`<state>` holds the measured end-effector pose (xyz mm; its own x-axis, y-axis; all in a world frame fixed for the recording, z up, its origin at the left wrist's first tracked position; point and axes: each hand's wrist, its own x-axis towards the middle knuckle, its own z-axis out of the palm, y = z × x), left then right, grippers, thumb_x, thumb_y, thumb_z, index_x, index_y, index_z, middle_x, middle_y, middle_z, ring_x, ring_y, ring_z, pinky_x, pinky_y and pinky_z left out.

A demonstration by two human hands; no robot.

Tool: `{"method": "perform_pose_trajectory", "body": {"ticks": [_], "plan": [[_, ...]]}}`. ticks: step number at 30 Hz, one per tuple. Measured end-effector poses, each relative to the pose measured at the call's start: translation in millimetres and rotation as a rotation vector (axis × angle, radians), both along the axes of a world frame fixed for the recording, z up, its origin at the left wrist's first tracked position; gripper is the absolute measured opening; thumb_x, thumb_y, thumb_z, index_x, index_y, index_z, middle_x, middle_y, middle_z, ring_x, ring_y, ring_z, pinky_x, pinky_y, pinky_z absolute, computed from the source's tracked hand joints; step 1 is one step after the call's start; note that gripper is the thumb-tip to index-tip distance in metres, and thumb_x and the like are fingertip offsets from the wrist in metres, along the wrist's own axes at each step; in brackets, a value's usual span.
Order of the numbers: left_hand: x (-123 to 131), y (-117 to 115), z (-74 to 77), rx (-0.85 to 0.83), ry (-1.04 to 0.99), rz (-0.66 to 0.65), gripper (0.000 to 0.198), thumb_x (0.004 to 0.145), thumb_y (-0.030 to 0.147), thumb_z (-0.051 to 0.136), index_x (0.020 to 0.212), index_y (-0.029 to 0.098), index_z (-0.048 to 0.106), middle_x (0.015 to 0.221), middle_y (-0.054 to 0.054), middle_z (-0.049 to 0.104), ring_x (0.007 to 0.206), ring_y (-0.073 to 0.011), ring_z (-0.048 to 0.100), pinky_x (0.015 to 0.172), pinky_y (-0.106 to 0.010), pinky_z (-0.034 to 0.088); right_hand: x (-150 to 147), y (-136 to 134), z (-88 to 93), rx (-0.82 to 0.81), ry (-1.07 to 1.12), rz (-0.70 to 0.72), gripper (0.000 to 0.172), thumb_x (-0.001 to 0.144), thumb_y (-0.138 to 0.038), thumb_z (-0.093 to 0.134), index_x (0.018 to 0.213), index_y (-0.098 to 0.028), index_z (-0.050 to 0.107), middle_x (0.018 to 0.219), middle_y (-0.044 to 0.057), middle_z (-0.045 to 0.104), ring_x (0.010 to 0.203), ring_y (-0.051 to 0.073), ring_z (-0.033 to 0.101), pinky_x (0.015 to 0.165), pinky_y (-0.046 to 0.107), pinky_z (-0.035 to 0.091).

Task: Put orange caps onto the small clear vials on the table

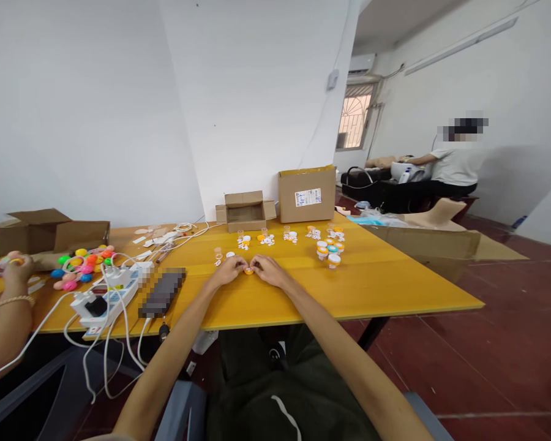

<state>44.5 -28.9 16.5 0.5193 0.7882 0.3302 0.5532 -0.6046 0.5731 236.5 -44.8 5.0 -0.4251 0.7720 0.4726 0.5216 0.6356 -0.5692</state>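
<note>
My left hand [232, 269] and my right hand [265, 269] meet near the front of the yellow table. Between their fingertips is a small round orange piece [248, 272] with some white on its top. The fingers of both hands are closed on its sides. Just behind my left hand stand a small clear cup [218, 252] and a white round piece [230, 254]. Farther back, small white and orange parts [291, 236] lie in several clusters, each by a clear cup. To the right is a group of small orange-and-white tubs [333, 261], one with a teal top.
A phone [163, 293], a white power strip [112, 300] and loose cables occupy the left. Beyond are colourful balls [85, 266] and a co-worker's hand [18, 269]. Cardboard boxes [307, 199] stand at the back. The table's right corner [482, 304] juts over the red floor.
</note>
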Motion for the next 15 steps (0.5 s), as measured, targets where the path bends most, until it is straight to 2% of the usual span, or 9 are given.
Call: {"method": "perform_pose_trajectory", "body": {"ticks": [15], "plan": [[2.2, -1.9, 1.3, -0.001, 0.007, 0.040, 0.016, 0.082, 0.020, 0.056, 0.072, 0.018, 0.069, 0.076, -0.002, 0.069, 0.076, -0.0164, 0.060, 0.075, -0.028, 0.048, 0.2, -1.9, 1.3, 0.004, -0.017, -0.014, 0.012, 0.081, -0.010, 0.058, 0.080, -0.022, 0.061, 0.085, 0.002, 0.066, 0.081, 0.017, 0.061, 0.074, 0.026, 0.045]]}}
